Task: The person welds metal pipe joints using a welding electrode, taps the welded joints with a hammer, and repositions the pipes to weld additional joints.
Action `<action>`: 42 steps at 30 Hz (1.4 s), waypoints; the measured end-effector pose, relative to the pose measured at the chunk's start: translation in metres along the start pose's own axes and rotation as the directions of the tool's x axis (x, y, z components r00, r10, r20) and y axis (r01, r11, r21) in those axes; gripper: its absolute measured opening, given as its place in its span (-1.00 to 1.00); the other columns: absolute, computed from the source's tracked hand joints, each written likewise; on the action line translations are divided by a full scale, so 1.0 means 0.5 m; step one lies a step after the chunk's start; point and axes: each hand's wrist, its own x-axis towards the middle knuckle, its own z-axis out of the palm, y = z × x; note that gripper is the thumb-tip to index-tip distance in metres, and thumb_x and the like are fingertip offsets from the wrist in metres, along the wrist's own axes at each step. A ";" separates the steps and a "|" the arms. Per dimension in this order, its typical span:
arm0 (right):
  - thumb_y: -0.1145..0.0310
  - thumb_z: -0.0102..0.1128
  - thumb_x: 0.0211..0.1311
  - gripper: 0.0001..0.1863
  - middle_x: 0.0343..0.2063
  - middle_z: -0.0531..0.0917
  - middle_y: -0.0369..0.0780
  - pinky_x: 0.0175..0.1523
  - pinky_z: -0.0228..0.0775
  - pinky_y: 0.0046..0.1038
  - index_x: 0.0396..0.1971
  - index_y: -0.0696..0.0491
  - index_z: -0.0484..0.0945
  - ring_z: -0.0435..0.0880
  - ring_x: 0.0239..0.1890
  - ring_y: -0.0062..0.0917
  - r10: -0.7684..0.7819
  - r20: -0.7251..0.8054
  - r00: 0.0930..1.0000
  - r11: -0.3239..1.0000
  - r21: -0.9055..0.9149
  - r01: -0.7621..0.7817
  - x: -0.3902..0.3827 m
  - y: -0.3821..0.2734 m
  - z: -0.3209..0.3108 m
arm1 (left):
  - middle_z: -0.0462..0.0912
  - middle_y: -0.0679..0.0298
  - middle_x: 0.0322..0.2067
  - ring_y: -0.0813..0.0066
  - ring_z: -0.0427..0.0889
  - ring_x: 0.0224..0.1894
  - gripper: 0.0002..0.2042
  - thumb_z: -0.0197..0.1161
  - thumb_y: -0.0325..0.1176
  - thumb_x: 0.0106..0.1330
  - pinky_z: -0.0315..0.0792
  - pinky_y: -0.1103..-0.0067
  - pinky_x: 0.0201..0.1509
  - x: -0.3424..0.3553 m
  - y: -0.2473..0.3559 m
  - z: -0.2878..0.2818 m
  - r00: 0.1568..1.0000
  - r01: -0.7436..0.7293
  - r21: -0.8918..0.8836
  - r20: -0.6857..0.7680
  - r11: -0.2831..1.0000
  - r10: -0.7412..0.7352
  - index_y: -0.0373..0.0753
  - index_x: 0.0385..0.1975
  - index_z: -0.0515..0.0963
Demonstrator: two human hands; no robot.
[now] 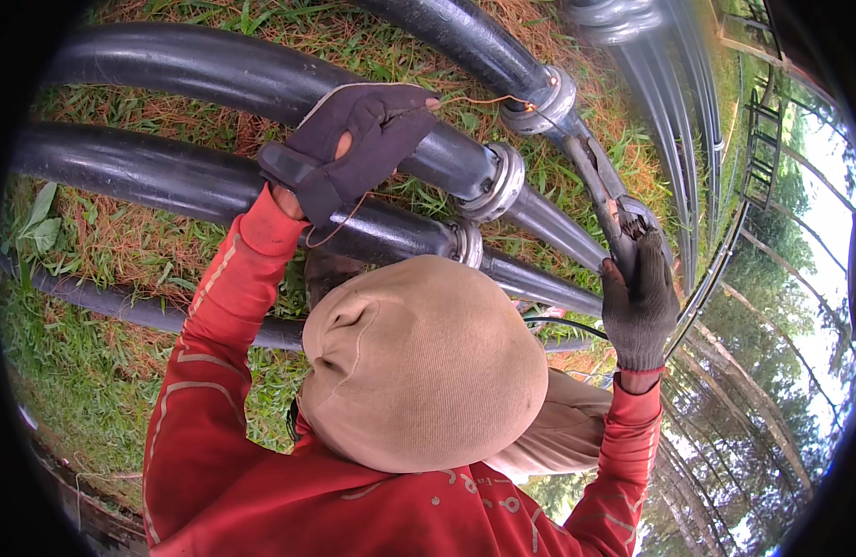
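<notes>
Black pipes: curving in from the left over grass and dry needles; the lower two pass behind the left wrist and hand
Gloved left hand: raised at the end of a bent red sleeve, palm down, bare fingertips pinching
Beige cloth bulge: large and rounded between the arms; hides part of the lowest pipes
Copper wire: thin; from the left fingertips to the upper pipe's metal flange; a loose length hangs below the left hand
Dark worn tool: long, angled up-left toward that flange; exact kind unclear
Gloved right hand: upright above its red cuff, fingers wrapped round the tool's lower end
Far right: black ladder-like frame; trees behind
</notes>
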 end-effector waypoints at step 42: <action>0.34 0.59 0.30 -0.43 0.00 0.80 0.07 0.02 0.71 -0.19 0.28 0.14 0.65 0.88 -0.02 -0.01 0.105 0.059 0.993 0.994 0.005 -0.105 0.018 -0.031 -0.020 | 0.74 0.35 -0.24 0.70 0.62 -0.41 -0.64 0.37 -0.31 0.61 0.57 0.65 -0.32 -0.030 0.035 -0.040 0.947 0.320 -0.150 0.082 0.935 -0.311 -0.28 0.30 0.72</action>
